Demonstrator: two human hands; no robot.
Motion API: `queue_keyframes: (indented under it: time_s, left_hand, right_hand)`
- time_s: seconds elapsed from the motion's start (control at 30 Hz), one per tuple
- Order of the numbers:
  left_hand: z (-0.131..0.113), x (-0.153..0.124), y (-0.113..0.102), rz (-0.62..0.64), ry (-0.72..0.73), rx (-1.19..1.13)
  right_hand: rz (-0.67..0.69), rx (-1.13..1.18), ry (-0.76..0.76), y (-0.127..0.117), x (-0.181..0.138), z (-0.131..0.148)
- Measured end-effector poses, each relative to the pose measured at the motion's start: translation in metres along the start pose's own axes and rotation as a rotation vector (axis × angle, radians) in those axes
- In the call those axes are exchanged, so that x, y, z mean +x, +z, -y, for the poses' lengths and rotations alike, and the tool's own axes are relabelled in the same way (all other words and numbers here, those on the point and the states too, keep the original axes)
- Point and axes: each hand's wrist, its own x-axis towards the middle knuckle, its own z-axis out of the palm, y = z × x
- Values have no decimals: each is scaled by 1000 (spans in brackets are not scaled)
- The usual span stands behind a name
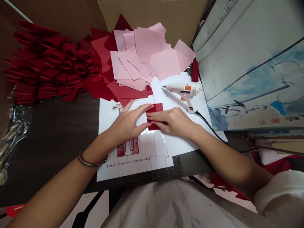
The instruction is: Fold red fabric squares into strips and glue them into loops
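Observation:
A small red square sheet [156,108], felt or paper, lies on the white paper in front of me, with a darker band along its lower part. My right hand [173,120] comes over it from the right, its thumb and fingers pinched together at the sheet's left edge. My left hand [128,122] has its fingers spread; its index finger and thumb tips reach that same left edge. Exactly how the sheet is folded under my fingers is hidden. Beside the right hand, a white glue gun [184,90] lies with its nozzle pointing left.
Pink square sheets [152,41] are heaped at the back over red sheets [128,91]. Many rolled red pieces [55,55] are stacked at the back left. The gun's black cord [211,126] runs right. A painted white panel [249,69] stands right; cardboard [152,12] closes off the back.

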Motion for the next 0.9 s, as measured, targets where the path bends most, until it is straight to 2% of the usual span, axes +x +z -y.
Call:
queue_keyframes:
  time_s: [0.4,0.7,0.9]
  left_hand:
    - [-19,19,-21,150,-77,146]
    - [-11,8,-13,57,59,108]
    - [-11,6,-9,52,75,138]
  right_hand:
    - [111,-41,17,-11,3,5]
    - [106,26,-3,-12,2,2]
    - [116,53,-3,-12,3,0]
